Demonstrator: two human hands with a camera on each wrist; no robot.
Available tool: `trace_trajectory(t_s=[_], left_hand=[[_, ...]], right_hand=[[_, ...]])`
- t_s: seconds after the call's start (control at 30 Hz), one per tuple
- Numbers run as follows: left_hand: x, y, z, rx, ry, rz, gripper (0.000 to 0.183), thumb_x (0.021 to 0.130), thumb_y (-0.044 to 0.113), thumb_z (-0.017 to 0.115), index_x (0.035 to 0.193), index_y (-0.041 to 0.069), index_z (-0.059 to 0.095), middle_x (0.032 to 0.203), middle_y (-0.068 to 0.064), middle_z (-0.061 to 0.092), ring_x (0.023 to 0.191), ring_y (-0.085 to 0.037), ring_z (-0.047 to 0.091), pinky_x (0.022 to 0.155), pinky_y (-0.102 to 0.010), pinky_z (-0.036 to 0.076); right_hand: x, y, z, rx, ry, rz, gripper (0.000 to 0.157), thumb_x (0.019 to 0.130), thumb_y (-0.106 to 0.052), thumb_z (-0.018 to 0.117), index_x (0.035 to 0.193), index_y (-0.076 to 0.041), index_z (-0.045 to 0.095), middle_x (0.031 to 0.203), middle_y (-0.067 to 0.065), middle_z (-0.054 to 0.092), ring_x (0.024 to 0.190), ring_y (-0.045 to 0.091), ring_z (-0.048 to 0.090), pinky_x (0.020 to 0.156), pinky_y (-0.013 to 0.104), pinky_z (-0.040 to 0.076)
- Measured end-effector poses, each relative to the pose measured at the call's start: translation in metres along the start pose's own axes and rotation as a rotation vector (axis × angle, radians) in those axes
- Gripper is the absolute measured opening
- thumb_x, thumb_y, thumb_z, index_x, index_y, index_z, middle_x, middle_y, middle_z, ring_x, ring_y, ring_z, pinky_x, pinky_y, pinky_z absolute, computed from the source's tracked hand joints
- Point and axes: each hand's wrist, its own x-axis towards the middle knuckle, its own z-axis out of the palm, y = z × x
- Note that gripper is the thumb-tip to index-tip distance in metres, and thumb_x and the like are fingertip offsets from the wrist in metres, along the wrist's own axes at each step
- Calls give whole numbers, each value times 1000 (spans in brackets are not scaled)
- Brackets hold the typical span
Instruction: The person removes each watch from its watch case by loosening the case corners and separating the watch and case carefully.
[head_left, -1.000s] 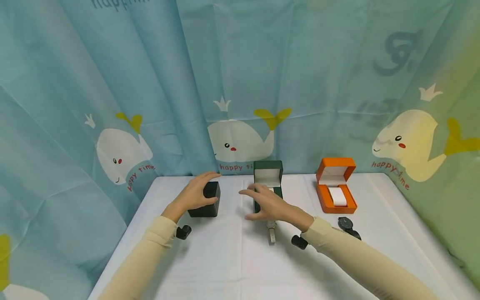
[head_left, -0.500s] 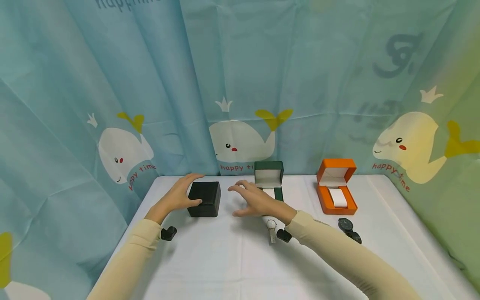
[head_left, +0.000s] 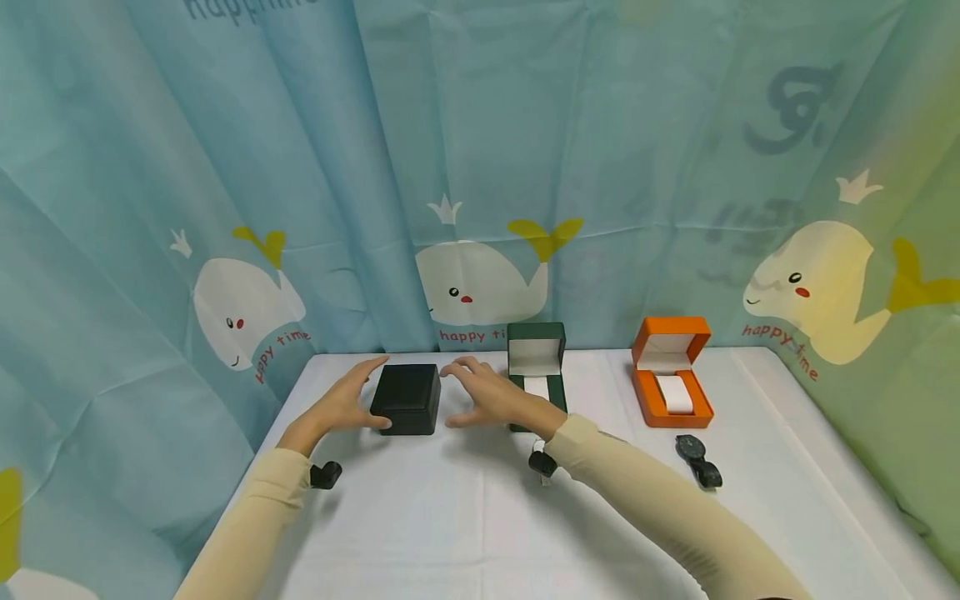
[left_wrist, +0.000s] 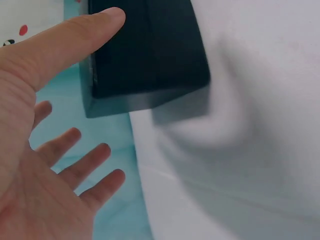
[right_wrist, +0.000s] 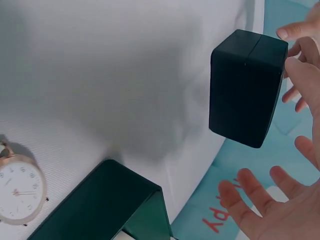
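Black box (head_left: 407,387), lid down, stands on the desk (head_left: 450,517), left of the green box (head_left: 536,331), not far off. Landmark for everything: the green box.

My left grip (head_left: 341,406) is on the black box's far side from the green box, fingers spread, thumb over the near left corner. Contact I can't tell; no hold taken. My right grip (head_left: 487,396) sits between the black box and the green box, thumb and fingers well apart, nothing in it, gap showing to the black box.

White-dial watch (right_wrist: 19,191) lies just in front of the green box, partly hidden by my right wrist from the head camera. Orange box (head_left: 678,421), lid up, is to the right of the green box; dark watch (head_left: 696,454) is right of the green box too, nearer me.

Step in hand, my guess: taking the black box from both sides. I'd bring both grips in level and together so it doesn't skid, thumbs on the front, fingers behind, light squeeze. Lid wanted up? Push above the seam, steady the base. Keep my right forearm (head_left: 660,492) high over the white-dial watch.
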Motion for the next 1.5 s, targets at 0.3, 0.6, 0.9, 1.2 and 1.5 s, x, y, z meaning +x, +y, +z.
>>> trace_trajectory(t_s=[0.3, 0.6, 0.9, 1.2, 1.5], left_hand=[[1, -18, 12, -58, -11, -70, 125, 72, 29, 96, 164, 5, 15, 166, -24, 21, 142, -53, 31, 109, -71, 32], [1, -25, 17, -99, -13, -103, 124, 71, 26, 97, 163, 2, 17, 163, -26, 27, 136, -53, 39, 109, -68, 34], [3, -32, 22, -104, -26, -110, 123, 72, 26, 96, 163, 3, 16, 161, -28, 29, 133, -55, 43, 108, -68, 35], [6, -33, 24, -132, -31, -107, 122, 72, 24, 96, 163, 3, 17, 161, -28, 31, 132, -56, 44, 107, -66, 37], [4, -33, 30, -126, -37, -153, 119, 72, 29, 96, 162, 4, 23, 155, -27, 39, 112, -41, 54, 93, -56, 48]], right_hand=[[13, 1, 5, 51, -3, 34, 81, 86, -41, 83, 151, -16, 42, 154, 14, 39, 128, 36, 51, 95, 50, 51], [29, 0, 10, 105, -21, 68, 85, 87, -43, 83, 155, -20, 37, 155, 12, 37, 132, 32, 48, 98, 49, 50], [40, -3, 18, 145, -31, 106, 90, 85, -48, 83, 157, -24, 35, 160, 11, 31, 139, 33, 42, 104, 53, 46], [48, 2, 24, 144, -47, 121, 95, 84, -50, 83, 160, -26, 32, 162, 10, 28, 143, 32, 39, 108, 55, 43], [51, -3, 31, 131, -70, 141, 98, 83, -51, 83, 162, -24, 32, 162, 9, 31, 142, 31, 41, 109, 53, 44]])
